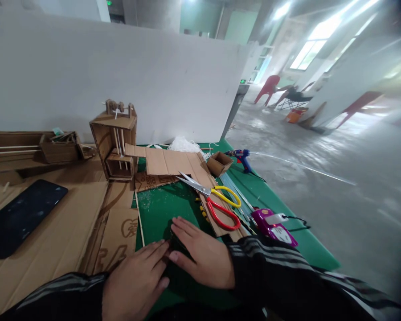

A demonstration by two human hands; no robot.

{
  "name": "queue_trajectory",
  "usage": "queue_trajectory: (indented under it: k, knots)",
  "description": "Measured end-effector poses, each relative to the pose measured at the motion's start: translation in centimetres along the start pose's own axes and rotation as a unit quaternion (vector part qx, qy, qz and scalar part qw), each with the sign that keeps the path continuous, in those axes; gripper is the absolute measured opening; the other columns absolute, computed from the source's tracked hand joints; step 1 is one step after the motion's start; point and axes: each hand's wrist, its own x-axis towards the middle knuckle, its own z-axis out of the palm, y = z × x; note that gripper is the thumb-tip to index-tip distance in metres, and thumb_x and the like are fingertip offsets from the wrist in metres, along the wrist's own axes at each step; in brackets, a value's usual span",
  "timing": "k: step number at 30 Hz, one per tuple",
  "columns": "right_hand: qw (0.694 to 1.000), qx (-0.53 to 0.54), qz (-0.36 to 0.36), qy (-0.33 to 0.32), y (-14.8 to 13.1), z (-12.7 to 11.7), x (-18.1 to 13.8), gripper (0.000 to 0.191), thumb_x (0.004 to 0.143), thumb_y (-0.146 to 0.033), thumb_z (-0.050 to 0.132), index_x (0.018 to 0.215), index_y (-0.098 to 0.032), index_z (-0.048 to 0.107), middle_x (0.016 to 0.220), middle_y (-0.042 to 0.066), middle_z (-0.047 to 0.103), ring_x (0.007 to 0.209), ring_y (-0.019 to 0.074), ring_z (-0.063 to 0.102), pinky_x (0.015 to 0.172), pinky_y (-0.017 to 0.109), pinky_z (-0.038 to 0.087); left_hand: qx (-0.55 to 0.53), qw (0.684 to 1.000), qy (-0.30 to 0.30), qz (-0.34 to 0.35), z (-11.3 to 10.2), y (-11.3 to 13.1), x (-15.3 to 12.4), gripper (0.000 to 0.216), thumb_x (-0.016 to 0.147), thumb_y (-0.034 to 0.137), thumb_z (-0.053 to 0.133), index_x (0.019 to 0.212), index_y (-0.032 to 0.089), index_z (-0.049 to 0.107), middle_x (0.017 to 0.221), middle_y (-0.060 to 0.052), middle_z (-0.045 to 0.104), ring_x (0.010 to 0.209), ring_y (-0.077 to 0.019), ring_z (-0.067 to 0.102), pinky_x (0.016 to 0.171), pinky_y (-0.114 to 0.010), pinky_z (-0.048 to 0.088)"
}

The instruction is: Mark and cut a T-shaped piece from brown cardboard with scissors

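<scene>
Left hand (137,281) fingers lie straight and pressed together, tips touching a small dark flat piece (177,244). Right hand (200,256) fingers spread over it, thumb beneath; whether it is actually pinched is unclear. Both rest on the green cutting mat (158,203).

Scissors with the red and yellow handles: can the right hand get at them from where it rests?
Probably yes. The right hand lies flat on the green mat just short of the scissors, and nothing stands between them.

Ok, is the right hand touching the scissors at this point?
Apart. The head view shows the right hand lying flat on the green mat, with bare mat visible between its fingers and the red handle of the scissors.
</scene>
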Motion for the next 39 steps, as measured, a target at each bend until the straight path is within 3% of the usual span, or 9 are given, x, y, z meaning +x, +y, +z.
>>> queue_trajectory:
  k: [5, 9, 12, 16, 19, 22, 27, 32, 39]
  knots:
    - [0.983, -0.105, 0.109, 0.102, 2.2, -0.5, 4.5, 0.076, 0.096, -0.053, 0.036, 0.144, 0.006, 0.035, 0.154, 0.028, 0.026, 0.144, 0.0395, 0.020, 0.116, 0.053, 0.022, 0.035, 0.999, 0.015, 0.020, 0.4, 0.4, 0.1, 0.057, 0.084, 0.028, 0.061, 0.138, 0.015, 0.049, 0.143, -0.013, 0.047, 0.125, -0.0298, 0.054, 0.093, -0.042, 0.056]
    - [0.981, -0.115, 0.125, 0.089, 3.0, 1.0, 6.5, 0.083, 0.093, -0.058, 0.041, 0.142, 0.009, 0.035, 0.150, 0.033, 0.029, 0.140, 0.0438, 0.027, 0.115, 0.055, 0.023, 0.045, 0.997, 0.058, 0.019, 1.1, -0.3, -0.6, 0.061, 0.090, 0.044, 0.053, 0.145, 0.021, 0.040, 0.150, -0.009, 0.039, 0.134, -0.0297, 0.045, 0.097, -0.044, 0.052]
    - [0.986, -0.108, 0.111, 0.056, 1.9, 1.9, 5.3, 0.084, 0.093, -0.058, 0.039, 0.143, 0.009, 0.033, 0.151, 0.032, 0.027, 0.142, 0.0418, 0.023, 0.116, 0.052, 0.024, 0.063, 0.996, 0.062, -0.013, 1.2, -1.0, -1.7, 0.061, 0.091, 0.050, 0.048, 0.145, 0.022, 0.039, 0.149, -0.008, 0.043, 0.133, -0.0312, 0.046, 0.098, -0.047, 0.051]
    - [0.994, -0.088, 0.062, 0.005, -0.5, 2.1, 2.1, 0.074, 0.094, -0.053, 0.040, 0.145, 0.002, 0.036, 0.154, 0.025, 0.026, 0.144, 0.0370, 0.020, 0.116, 0.049, 0.027, 0.061, 0.994, 0.045, -0.080, 1.2, -2.1, -2.8, 0.048, 0.091, 0.044, 0.051, 0.134, 0.023, 0.054, 0.140, -0.006, 0.056, 0.126, -0.0286, 0.053, 0.089, -0.040, 0.054]
    - [0.998, -0.045, 0.007, -0.039, -1.5, 1.8, 0.0, 0.070, 0.093, -0.049, 0.045, 0.145, -0.002, 0.038, 0.155, 0.020, 0.027, 0.145, 0.0327, 0.020, 0.117, 0.045, 0.027, 0.041, 0.994, 0.056, -0.088, 1.1, -3.7, -2.8, 0.045, 0.093, 0.042, 0.048, 0.132, 0.020, 0.056, 0.137, -0.007, 0.059, 0.127, -0.0274, 0.052, 0.095, -0.039, 0.050]
    - [0.999, -0.027, -0.022, -0.028, -1.4, 1.3, -0.1, 0.068, 0.091, -0.044, 0.050, 0.144, -0.003, 0.039, 0.154, 0.020, 0.030, 0.144, 0.0316, 0.023, 0.117, 0.044, 0.029, 0.049, 0.990, 0.047, -0.122, 0.5, -5.7, -2.4, 0.045, 0.093, 0.033, 0.047, 0.133, 0.014, 0.054, 0.136, -0.012, 0.058, 0.125, -0.0307, 0.052, 0.097, -0.045, 0.046]
    - [0.997, -0.043, -0.055, 0.016, -0.2, 0.5, 5.3, 0.064, 0.091, -0.039, 0.050, 0.142, -0.001, 0.040, 0.152, 0.021, 0.035, 0.143, 0.0319, 0.028, 0.117, 0.046, 0.028, 0.079, 0.979, 0.010, -0.188, -1.2, -7.7, -1.6, 0.038, 0.087, 0.023, 0.045, 0.121, 0.014, 0.061, 0.126, -0.015, 0.062, 0.117, -0.0334, 0.053, 0.092, -0.049, 0.044]
    - [0.996, -0.052, -0.069, 0.024, -0.3, 1.2, 11.3, 0.064, 0.088, -0.042, 0.054, 0.138, -0.003, 0.044, 0.149, 0.018, 0.042, 0.140, 0.0321, 0.032, 0.114, 0.048, 0.031, 0.098, 0.968, 0.000, -0.231, -2.1, -7.8, -0.8, 0.026, 0.085, 0.030, 0.046, 0.094, 0.013, 0.063, 0.098, -0.016, 0.062, 0.098, -0.0370, 0.056, 0.078, -0.052, 0.046]
    - [0.995, -0.069, -0.059, 0.051, -0.6, 2.4, 13.4, 0.064, 0.088, -0.045, 0.053, 0.140, -0.010, 0.041, 0.147, 0.014, 0.044, 0.137, 0.0334, 0.033, 0.106, 0.057, 0.035, 0.090, 0.964, 0.006, -0.251, -2.6, -9.7, -1.0, 0.031, 0.088, 0.041, 0.047, 0.096, 0.016, 0.062, 0.100, -0.014, 0.060, 0.098, -0.0350, 0.056, 0.077, -0.049, 0.046]
